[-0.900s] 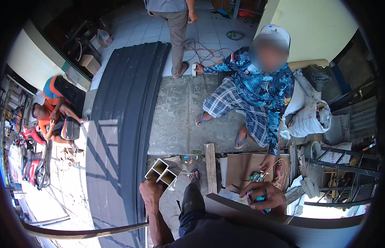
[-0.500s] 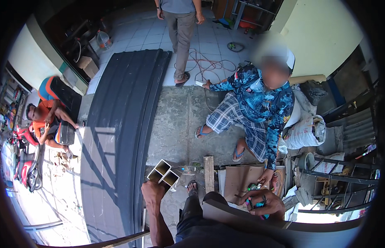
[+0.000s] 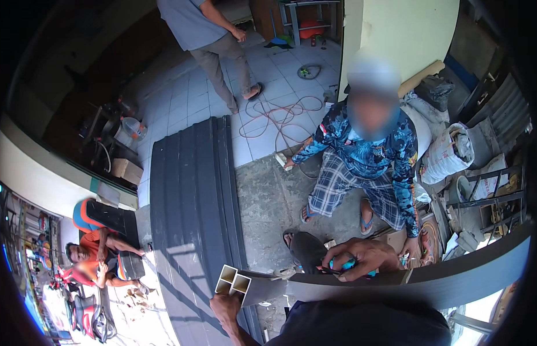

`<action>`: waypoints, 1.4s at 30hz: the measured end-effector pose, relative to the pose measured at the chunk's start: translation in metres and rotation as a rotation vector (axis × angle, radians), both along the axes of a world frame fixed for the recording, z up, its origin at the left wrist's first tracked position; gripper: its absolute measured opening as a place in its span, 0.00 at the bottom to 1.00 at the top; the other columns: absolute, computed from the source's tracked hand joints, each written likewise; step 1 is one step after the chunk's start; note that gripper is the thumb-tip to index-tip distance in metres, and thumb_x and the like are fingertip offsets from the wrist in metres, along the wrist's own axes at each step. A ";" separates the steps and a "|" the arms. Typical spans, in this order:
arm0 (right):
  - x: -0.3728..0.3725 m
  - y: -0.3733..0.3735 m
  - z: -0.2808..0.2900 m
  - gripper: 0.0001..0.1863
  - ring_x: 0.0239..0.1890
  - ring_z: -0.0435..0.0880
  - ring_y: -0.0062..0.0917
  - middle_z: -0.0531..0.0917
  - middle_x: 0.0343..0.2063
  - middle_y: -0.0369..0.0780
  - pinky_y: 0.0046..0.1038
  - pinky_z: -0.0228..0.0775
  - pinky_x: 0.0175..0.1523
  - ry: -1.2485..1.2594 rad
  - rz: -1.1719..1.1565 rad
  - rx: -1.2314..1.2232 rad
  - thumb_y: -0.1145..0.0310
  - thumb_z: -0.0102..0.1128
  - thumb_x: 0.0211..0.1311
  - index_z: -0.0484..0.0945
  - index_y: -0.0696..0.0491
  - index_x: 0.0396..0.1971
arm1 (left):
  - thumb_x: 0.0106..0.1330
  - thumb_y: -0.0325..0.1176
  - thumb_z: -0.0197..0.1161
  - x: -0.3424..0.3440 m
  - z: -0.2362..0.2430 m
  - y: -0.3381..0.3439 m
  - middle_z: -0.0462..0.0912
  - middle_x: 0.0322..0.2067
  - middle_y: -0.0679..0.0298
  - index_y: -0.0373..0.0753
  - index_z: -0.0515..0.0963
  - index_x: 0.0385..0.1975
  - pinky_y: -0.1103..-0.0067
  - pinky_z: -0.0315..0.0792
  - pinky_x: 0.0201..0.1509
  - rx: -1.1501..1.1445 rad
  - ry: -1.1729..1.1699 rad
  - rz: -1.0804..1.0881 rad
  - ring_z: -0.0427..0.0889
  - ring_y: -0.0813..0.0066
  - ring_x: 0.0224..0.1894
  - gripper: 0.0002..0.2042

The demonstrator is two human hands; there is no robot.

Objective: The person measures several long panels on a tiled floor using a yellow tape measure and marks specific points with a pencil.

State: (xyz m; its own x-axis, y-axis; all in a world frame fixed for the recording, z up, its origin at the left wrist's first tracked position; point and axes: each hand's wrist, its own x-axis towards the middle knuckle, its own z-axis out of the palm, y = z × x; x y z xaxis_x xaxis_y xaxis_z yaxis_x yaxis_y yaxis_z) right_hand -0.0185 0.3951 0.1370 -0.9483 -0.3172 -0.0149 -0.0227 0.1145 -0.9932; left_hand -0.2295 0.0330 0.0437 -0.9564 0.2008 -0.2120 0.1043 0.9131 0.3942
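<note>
My left hand (image 3: pixel 224 308) is closed around the end of a bundle of hollow square tubes (image 3: pixel 242 283), whose pale open ends face up. A long grey length (image 3: pixel 349 286) crosses in front of my body from beside these ends to the right; I cannot tell whether it is the same tubes. Beyond it, my right hand (image 3: pixel 369 257) curls its fingers around a small turquoise, pink and black thing (image 3: pixel 342 263), mostly hidden by the fingers. Close to that hand, a seated co-worker's hand (image 3: pixel 409 248) reaches down.
Long dark ribbed sheets (image 3: pixel 190 184) lie on the ground at left. The co-worker in a blue patterned shirt (image 3: pixel 366 130) sits ahead, one hand by a white block (image 3: pixel 282 160). An orange cord (image 3: pixel 274 118) loops over tiles. White sacks (image 3: pixel 447 154) and metal frames (image 3: pixel 490 193) stand at right.
The view has swung left. My right hand has moved forward and left with the small colourful thing, and the tubes have turned in my left hand. The standing person has shifted stance.
</note>
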 end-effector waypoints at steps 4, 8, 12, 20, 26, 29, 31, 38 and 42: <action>-0.085 0.031 0.003 0.14 0.43 0.81 0.42 0.78 0.46 0.48 0.36 0.71 0.48 0.089 0.085 -0.024 0.63 0.59 0.62 0.77 0.61 0.37 | 0.46 0.35 0.69 -0.055 0.018 0.039 0.85 0.29 0.49 0.43 0.86 0.36 0.64 0.79 0.38 -0.067 -0.049 -0.029 0.86 0.50 0.35 0.15; -0.169 0.064 0.045 0.18 0.45 0.81 0.37 0.80 0.44 0.46 0.36 0.70 0.47 0.158 0.125 -0.057 0.59 0.62 0.59 0.78 0.62 0.32 | 0.47 0.35 0.68 -0.120 0.033 0.036 0.83 0.24 0.46 0.38 0.85 0.31 0.62 0.76 0.31 -0.116 0.094 -0.039 0.86 0.49 0.29 0.12; -0.230 0.100 0.081 0.17 0.42 0.81 0.38 0.80 0.39 0.45 0.36 0.69 0.46 0.132 0.120 -0.146 0.58 0.62 0.59 0.76 0.61 0.31 | 0.49 0.38 0.68 -0.179 0.109 0.077 0.76 0.12 0.45 0.30 0.82 0.18 0.62 0.68 0.22 -0.148 0.176 0.034 0.80 0.53 0.15 0.14; -0.352 0.177 0.103 0.16 0.41 0.79 0.38 0.79 0.37 0.46 0.37 0.68 0.46 0.273 0.050 -0.099 0.61 0.61 0.59 0.76 0.61 0.30 | 0.51 0.42 0.72 -0.332 0.151 0.145 0.78 0.15 0.47 0.33 0.80 0.19 0.61 0.67 0.22 -0.103 0.342 0.010 0.79 0.48 0.16 0.16; -0.451 0.249 0.116 0.22 0.39 0.78 0.43 0.77 0.36 0.50 0.43 0.69 0.42 0.722 -0.012 -0.128 0.55 0.59 0.62 0.74 0.63 0.34 | 0.52 0.44 0.71 -0.469 0.146 0.239 0.81 0.17 0.49 0.37 0.82 0.25 0.62 0.71 0.23 -0.146 0.401 -0.202 0.82 0.49 0.19 0.15; -0.495 0.297 0.124 0.39 0.38 0.77 0.48 0.74 0.34 0.54 0.47 0.69 0.39 0.991 -0.005 -0.102 0.35 0.47 0.62 0.72 0.65 0.40 | 0.50 0.41 0.69 -0.531 0.152 0.301 0.81 0.16 0.50 0.34 0.80 0.16 0.61 0.71 0.22 -0.060 0.490 -0.295 0.83 0.53 0.19 0.15; -0.514 0.324 0.132 0.50 0.38 0.76 0.51 0.73 0.34 0.56 0.49 0.69 0.38 1.005 -0.025 -0.017 0.24 0.37 0.59 0.71 0.66 0.43 | 0.49 0.40 0.68 -0.586 0.156 0.345 0.81 0.17 0.49 0.35 0.82 0.18 0.61 0.72 0.23 -0.132 0.408 -0.371 0.84 0.52 0.20 0.12; -0.569 0.399 0.138 0.64 0.39 0.76 0.50 0.73 0.34 0.56 0.49 0.67 0.40 1.002 -0.178 -0.073 0.14 0.22 0.48 0.72 0.67 0.50 | 0.44 0.36 0.62 -0.697 0.189 0.508 0.83 0.23 0.45 0.35 0.82 0.19 0.60 0.79 0.35 -0.222 0.312 -0.585 0.85 0.47 0.26 0.10; -0.599 0.451 0.123 0.61 0.36 0.75 0.44 0.74 0.31 0.53 0.45 0.67 0.39 0.858 -0.387 -0.066 0.15 0.26 0.50 0.75 0.68 0.41 | 0.45 0.33 0.61 -0.759 0.175 0.604 0.81 0.21 0.45 0.34 0.82 0.18 0.60 0.78 0.35 -0.129 0.329 -0.752 0.83 0.45 0.26 0.08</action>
